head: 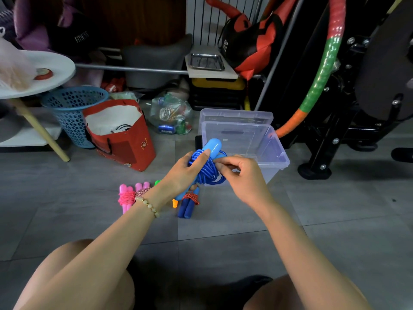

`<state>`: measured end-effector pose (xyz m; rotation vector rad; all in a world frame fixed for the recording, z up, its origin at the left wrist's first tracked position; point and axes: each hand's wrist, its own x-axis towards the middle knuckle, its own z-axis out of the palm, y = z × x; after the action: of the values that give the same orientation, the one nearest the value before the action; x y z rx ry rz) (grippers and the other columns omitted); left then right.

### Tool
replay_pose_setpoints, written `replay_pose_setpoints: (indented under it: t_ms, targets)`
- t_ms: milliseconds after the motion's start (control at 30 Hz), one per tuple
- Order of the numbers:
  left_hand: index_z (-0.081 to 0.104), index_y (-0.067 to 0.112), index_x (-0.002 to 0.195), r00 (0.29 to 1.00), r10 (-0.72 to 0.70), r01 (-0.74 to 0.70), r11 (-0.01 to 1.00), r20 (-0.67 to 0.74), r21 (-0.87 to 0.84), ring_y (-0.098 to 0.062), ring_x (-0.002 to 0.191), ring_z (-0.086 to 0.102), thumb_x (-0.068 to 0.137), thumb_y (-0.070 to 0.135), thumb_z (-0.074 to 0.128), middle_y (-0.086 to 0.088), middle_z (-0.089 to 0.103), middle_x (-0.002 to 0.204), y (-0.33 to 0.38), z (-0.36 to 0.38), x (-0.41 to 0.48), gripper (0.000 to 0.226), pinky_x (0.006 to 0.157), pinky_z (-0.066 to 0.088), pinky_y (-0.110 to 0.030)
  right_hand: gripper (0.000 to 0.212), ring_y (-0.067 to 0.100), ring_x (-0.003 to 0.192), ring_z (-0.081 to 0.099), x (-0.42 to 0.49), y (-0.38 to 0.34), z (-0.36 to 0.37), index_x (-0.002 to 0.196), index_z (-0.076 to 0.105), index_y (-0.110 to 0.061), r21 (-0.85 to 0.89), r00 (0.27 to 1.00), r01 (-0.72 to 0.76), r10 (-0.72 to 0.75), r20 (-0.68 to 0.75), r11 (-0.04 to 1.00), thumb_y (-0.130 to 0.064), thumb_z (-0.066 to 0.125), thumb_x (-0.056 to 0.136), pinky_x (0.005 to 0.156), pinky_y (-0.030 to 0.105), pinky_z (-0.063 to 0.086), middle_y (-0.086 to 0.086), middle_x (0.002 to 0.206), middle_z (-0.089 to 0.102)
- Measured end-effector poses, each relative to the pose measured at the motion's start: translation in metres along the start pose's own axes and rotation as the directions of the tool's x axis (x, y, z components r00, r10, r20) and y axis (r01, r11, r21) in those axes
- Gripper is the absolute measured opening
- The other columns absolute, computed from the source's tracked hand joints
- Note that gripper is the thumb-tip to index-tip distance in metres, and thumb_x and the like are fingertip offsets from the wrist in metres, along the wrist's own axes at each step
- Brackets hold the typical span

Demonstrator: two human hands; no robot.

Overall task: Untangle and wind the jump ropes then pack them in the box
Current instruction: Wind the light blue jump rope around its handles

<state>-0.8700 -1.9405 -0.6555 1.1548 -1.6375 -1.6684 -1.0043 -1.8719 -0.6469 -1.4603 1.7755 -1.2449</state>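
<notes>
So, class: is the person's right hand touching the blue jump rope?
Touching. The head view shows the right hand pinching the coiled cord of the blue jump rope while the left hand grips its handle.

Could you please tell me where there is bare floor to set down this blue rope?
Bare tiles lie before the black stand's foot, right of the clear box, and left of the pink ropes, before the red bag. The box looks bare inside. It is crowded under the left hand and blue rope, around the red-corded rope.
</notes>
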Motion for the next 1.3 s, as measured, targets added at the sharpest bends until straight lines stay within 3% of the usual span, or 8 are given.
replay_pose_setpoints:
  t_ms: [267,433,533,833,933,1033,1133,1300]
  targets:
    - [0.057,0.018,0.094,0.997,0.045,-0.036,0.988,-0.061,0.150,-0.001,0.042,0.048,0.093,0.048,0.047,0.007,0.055,0.064,-0.012,-0.004,0.005,0.032,0.046,0.038,-0.016,0.012,0.007,0.075,0.064,-0.009,0.002,0.014,0.092,0.073,-0.014,0.104,0.991,-0.121,0.114,0.069,0.987,-0.017,0.073,0.081,0.073,0.019,0.051,0.003,0.087,0.070]
    - [0.052,0.017,0.084,0.996,0.085,-0.084,0.967,0.004,0.242,-0.012,0.052,0.044,0.092,0.048,0.050,0.002,0.049,0.065,-0.017,-0.007,0.005,0.032,0.050,0.038,-0.021,0.008,-0.007,0.069,0.062,-0.007,0.005,0.009,0.092,0.069,-0.016,0.235,0.945,-0.297,0.250,0.209,0.926,-0.016,0.069,0.084,0.066,0.006,0.044,-0.004,0.084,0.069]
    - [0.050,0.019,0.079,0.994,0.105,-0.109,0.965,0.030,0.237,-0.001,0.046,0.044,0.093,0.043,0.050,0.007,0.047,0.061,-0.016,-0.007,0.005,0.028,0.048,0.036,-0.013,0.019,-0.009,0.067,0.062,-0.007,0.008,0.005,0.103,0.068,-0.008,0.283,0.922,-0.362,0.297,0.248,0.888,-0.016,0.067,0.086,0.062,0.004,0.042,-0.003,0.085,0.068]
    - [0.051,0.019,0.083,0.994,0.085,-0.080,0.994,-0.074,0.068,-0.015,0.052,0.042,0.094,0.045,0.046,-0.002,0.049,0.066,-0.013,0.007,0.008,0.029,0.041,0.037,-0.018,0.009,0.005,0.079,0.065,-0.006,0.007,0.013,0.094,0.069,-0.013,0.450,0.953,-0.301,0.284,0.107,0.841,-0.013,0.067,0.085,0.070,0.013,0.047,0.006,0.092,0.070]
    - [0.047,0.022,0.075,0.987,0.146,-0.142,0.988,-0.063,0.063,-0.007,0.044,0.038,0.096,0.042,0.046,0.012,0.045,0.052,-0.014,0.008,0.009,0.028,0.042,0.036,-0.017,0.007,0.011,0.086,0.063,-0.003,0.009,0.010,0.092,0.069,-0.018,0.289,0.979,-0.202,0.188,0.077,0.936,-0.020,0.062,0.090,0.072,0.016,0.048,0.006,0.097,0.070]
    - [0.055,0.015,0.087,0.997,0.062,-0.063,0.998,-0.048,-0.017,-0.013,0.054,0.044,0.095,0.047,0.044,0.000,0.052,0.067,-0.018,0.011,0.014,0.035,0.045,0.041,-0.019,0.009,0.011,0.077,0.058,-0.004,0.014,0.019,0.086,0.065,-0.015,-0.017,0.995,0.001,-0.003,-0.097,1.000,-0.019,0.059,0.092,0.067,0.016,0.044,0.003,0.084,0.064]
    - [0.057,0.011,0.102,0.997,-0.056,0.052,0.997,-0.056,-0.063,-0.018,0.051,0.045,0.093,0.055,0.044,-0.008,0.054,0.071,-0.021,0.016,0.016,0.047,0.044,0.040,-0.024,0.006,0.001,0.066,0.054,-0.007,0.016,0.029,0.086,0.064,-0.011,0.005,0.967,0.010,-0.008,-0.254,1.000,-0.014,0.060,0.090,0.063,0.009,0.039,-0.006,0.073,0.060]
    - [0.048,0.020,0.076,0.990,0.064,-0.056,0.997,-0.124,0.061,-0.005,0.042,0.042,0.094,0.045,0.048,0.007,0.048,0.056,-0.021,0.014,0.015,0.031,0.041,0.037,-0.015,0.014,0.006,0.065,0.054,-0.001,0.019,0.028,0.093,0.066,-0.002,0.057,0.973,-0.101,0.110,-0.202,0.993,-0.013,0.056,0.092,0.061,0.010,0.041,-0.003,0.073,0.061]
